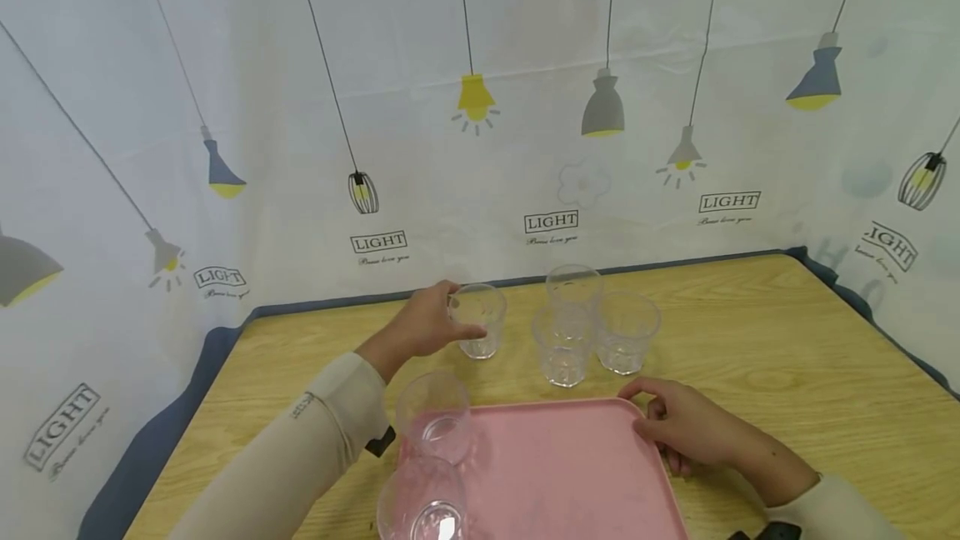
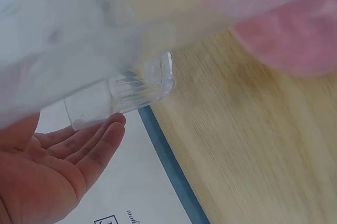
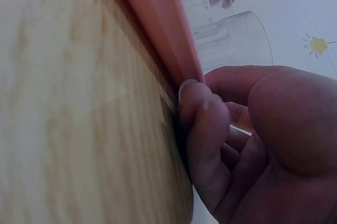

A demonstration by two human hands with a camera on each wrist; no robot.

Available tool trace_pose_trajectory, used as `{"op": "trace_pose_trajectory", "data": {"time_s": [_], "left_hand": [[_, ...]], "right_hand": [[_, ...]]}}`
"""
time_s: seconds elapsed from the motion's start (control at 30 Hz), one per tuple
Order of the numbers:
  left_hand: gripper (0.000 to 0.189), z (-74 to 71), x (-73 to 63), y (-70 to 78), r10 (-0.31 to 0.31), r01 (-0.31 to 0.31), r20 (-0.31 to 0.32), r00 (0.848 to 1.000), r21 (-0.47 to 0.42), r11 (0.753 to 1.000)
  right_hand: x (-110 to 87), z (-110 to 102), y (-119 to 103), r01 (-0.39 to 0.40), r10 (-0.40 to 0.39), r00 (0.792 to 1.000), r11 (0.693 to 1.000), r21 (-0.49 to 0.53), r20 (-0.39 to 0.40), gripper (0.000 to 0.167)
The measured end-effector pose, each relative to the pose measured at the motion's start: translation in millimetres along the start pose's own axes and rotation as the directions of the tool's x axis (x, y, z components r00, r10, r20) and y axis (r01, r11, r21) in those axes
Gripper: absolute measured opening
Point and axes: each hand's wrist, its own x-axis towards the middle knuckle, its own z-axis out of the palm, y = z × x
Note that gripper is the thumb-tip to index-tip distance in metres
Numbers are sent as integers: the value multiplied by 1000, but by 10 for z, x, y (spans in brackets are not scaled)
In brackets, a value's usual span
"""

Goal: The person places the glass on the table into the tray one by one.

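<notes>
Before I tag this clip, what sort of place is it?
Likely a makeshift tabletop setup indoors, maybe for recording; can't tell which building. Signs: a wood-grain table, a lamp-print sheet hung behind and at both sides, and a pink tray with clear tumblers.

One clear glass [image 1: 483,311] is near the middle of the head view, three more glasses [image 1: 628,332] are grouped right of it, and two tray glasses [image 1: 435,407] sit at bottom centre: six altogether. There is one pink tray [image 1: 570,465] at bottom centre and one wooden table [image 1: 810,340]. Two hands show: one left hand [image 1: 426,325] left of centre, one right hand [image 1: 693,425] at lower right. Two pale sleeves [image 1: 322,432] enter from below. One cloth [image 1: 495,173] behind carries nine printed lamps [image 1: 603,109], one cut by the left edge, and six "LIGHT" labels [image 1: 551,222].
</notes>
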Motion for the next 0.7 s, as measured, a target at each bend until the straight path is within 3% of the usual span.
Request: {"op": "trace_pose_trajectory", "data": {"time_s": [0.37,0.7], "left_hand": [[90,-77,-116,7,19,-19,-17,1000,-12,1000],[92,-160,-323,37,56,-55,11,998,-87,995]], "right_hand": [[1,6,-15,5,-5,1000,1000,0,5,36],[11,15,-15,11,-11,1000,1000,25,-7,39]]}}
